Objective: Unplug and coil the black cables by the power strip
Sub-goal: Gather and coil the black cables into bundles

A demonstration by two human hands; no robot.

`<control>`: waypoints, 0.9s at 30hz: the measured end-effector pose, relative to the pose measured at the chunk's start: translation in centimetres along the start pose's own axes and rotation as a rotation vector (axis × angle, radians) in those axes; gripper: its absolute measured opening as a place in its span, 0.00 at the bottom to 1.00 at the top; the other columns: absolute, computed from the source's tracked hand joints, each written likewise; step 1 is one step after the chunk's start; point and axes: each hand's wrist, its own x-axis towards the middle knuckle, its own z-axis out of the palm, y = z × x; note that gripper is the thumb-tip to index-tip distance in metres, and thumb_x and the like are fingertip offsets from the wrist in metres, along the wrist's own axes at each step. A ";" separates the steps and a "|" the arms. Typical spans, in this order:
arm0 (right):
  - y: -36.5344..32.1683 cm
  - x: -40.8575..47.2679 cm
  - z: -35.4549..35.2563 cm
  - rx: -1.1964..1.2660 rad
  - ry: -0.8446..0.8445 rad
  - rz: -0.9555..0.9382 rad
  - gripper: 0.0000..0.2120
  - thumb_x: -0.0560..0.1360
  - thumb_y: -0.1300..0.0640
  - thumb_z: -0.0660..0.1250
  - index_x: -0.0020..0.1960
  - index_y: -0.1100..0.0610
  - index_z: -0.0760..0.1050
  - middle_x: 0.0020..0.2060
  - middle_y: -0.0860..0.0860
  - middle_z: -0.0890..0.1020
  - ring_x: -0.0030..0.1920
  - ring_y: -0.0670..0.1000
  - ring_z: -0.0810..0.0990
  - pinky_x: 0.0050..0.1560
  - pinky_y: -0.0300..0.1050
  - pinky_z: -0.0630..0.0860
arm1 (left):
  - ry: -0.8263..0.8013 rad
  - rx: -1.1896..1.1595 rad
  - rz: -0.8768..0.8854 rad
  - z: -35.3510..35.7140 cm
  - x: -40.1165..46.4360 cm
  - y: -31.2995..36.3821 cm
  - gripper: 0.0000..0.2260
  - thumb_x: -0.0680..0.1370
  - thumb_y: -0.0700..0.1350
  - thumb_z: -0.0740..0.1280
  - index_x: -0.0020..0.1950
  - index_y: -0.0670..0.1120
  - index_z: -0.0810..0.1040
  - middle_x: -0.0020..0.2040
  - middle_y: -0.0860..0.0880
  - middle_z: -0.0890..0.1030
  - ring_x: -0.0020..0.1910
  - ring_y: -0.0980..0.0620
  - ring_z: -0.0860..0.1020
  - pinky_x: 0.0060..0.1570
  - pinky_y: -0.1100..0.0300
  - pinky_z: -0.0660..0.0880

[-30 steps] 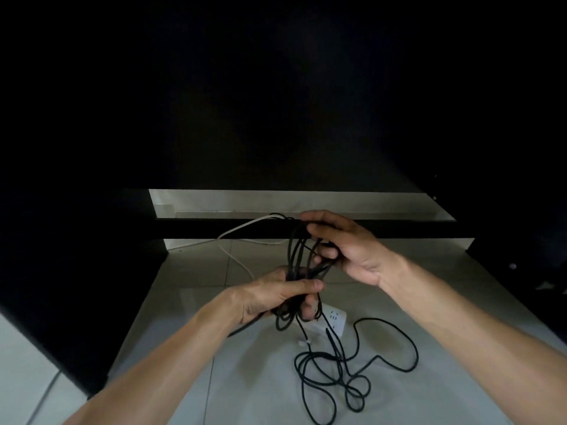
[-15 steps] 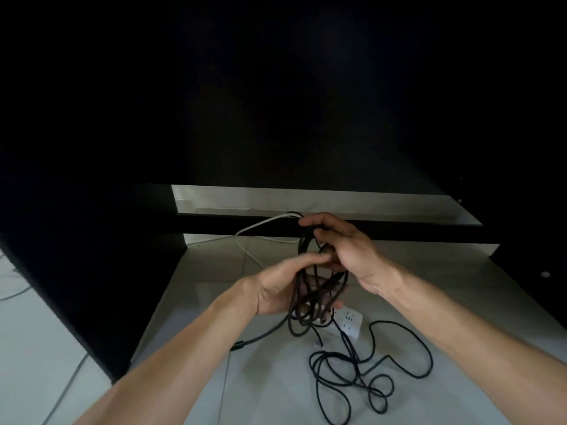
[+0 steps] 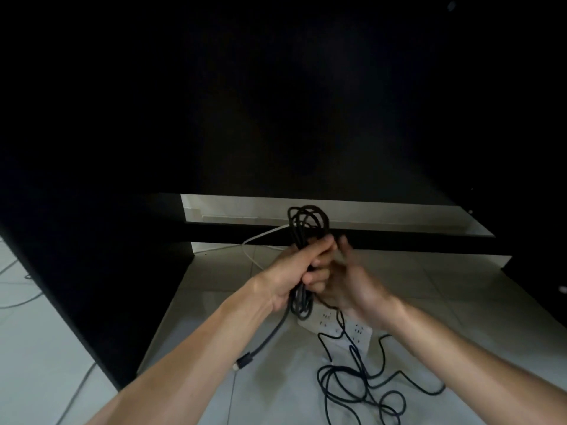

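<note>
My left hand (image 3: 294, 271) is closed around a bundle of black cable loops (image 3: 306, 223) that stick up above the fist and hang below it. One cable end with a plug (image 3: 244, 361) dangles under my left wrist. My right hand (image 3: 346, 283) is just right of the bundle, fingers blurred and curled against the cable under the left fist. A white power strip (image 3: 340, 328) lies on the tiled floor below the hands. Loose black cable (image 3: 362, 384) lies tangled on the floor in front of it.
A white cord (image 3: 260, 237) runs from the strip back under a dark desk crossbar (image 3: 399, 237). Dark desk panels stand on the left (image 3: 92, 271) and right. Thin grey cables (image 3: 18, 302) lie on the floor at the far left.
My left hand rose and closed around the middle of the loops, which now stand upright above the fist. My right hand dropped from the top of the bundle to below it.
</note>
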 end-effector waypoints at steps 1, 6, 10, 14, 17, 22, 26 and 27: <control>1.0 -0.3 0.0 -0.134 -0.077 0.050 0.41 0.78 0.31 0.36 0.60 0.54 0.79 0.51 0.61 0.85 0.54 0.54 0.85 0.66 0.54 0.71 | 0.037 -0.021 0.037 -0.3 0.1 0.6 0.08 0.81 0.48 0.63 0.45 0.46 0.75 0.28 0.53 0.62 0.20 0.60 0.60 0.21 0.67 0.59; 2.6 -2.2 -2.7 -0.766 -0.256 0.231 0.29 0.82 0.36 0.48 0.47 0.55 0.79 0.39 0.50 0.82 0.43 0.46 0.81 0.62 0.49 0.71 | 0.254 0.257 0.148 -3.9 0.0 2.8 0.08 0.80 0.48 0.64 0.45 0.46 0.76 0.28 0.52 0.62 0.20 0.58 0.59 0.22 0.64 0.57; 1.3 -2.1 -6.1 -1.459 -0.073 0.355 0.10 0.79 0.48 0.56 0.53 0.50 0.74 0.47 0.46 0.77 0.48 0.48 0.76 0.47 0.45 0.70 | 0.389 0.450 0.168 -6.6 -0.9 2.7 0.07 0.79 0.47 0.66 0.47 0.44 0.74 0.29 0.51 0.63 0.22 0.57 0.60 0.25 0.62 0.56; -1.7 -1.9 -6.2 -1.341 0.188 0.304 0.13 0.84 0.46 0.52 0.59 0.47 0.73 0.52 0.48 0.80 0.50 0.48 0.79 0.50 0.43 0.75 | 0.493 0.658 0.157 -7.3 -1.2 1.7 0.10 0.77 0.53 0.68 0.43 0.47 0.78 0.30 0.51 0.71 0.24 0.59 0.67 0.25 0.63 0.63; -4.4 -2.2 -4.4 -1.004 0.146 0.123 0.09 0.84 0.45 0.53 0.55 0.39 0.72 0.45 0.44 0.79 0.45 0.47 0.78 0.46 0.41 0.74 | 0.499 0.654 0.178 -6.6 -1.2 0.9 0.10 0.76 0.57 0.68 0.46 0.51 0.80 0.36 0.51 0.80 0.27 0.56 0.69 0.27 0.62 0.66; -7.9 -2.1 -1.6 -0.531 -0.019 -0.054 0.12 0.83 0.54 0.59 0.42 0.50 0.74 0.28 0.43 0.66 0.28 0.43 0.64 0.31 0.38 0.62 | 0.301 0.583 0.258 -4.0 -0.9 -0.2 0.22 0.74 0.62 0.63 0.61 0.50 0.79 0.49 0.47 0.86 0.22 0.58 0.68 0.24 0.66 0.65; -8.4 -1.3 -0.5 -0.719 0.091 -0.114 0.12 0.81 0.54 0.58 0.41 0.50 0.74 0.27 0.41 0.72 0.31 0.44 0.68 0.35 0.41 0.63 | 0.177 0.537 0.270 -2.0 -0.8 -0.4 0.23 0.75 0.63 0.63 0.61 0.48 0.79 0.50 0.47 0.86 0.21 0.60 0.67 0.23 0.66 0.62; -8.3 -1.3 -0.3 -0.754 0.117 -0.117 0.12 0.82 0.54 0.57 0.41 0.50 0.74 0.29 0.39 0.74 0.33 0.43 0.70 0.37 0.40 0.64 | 0.169 0.514 0.257 -1.5 -0.9 -0.4 0.24 0.75 0.63 0.62 0.60 0.47 0.79 0.49 0.46 0.86 0.21 0.60 0.67 0.24 0.65 0.62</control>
